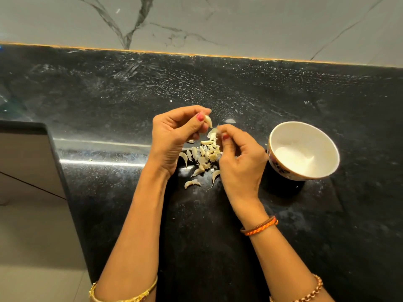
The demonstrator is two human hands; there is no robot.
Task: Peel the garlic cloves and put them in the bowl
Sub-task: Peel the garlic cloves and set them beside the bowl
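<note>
The white bowl (304, 150) stands on the black counter (218, 88), right of the hands; whether it holds cloves is unclear. The left hand (174, 136) pinches a clove (208, 121) in curled fingertips. The right hand (237, 155) pinches a bit of skin (214, 132) just beside it. Loose cloves (202, 159) lie below, between the hands.
</note>
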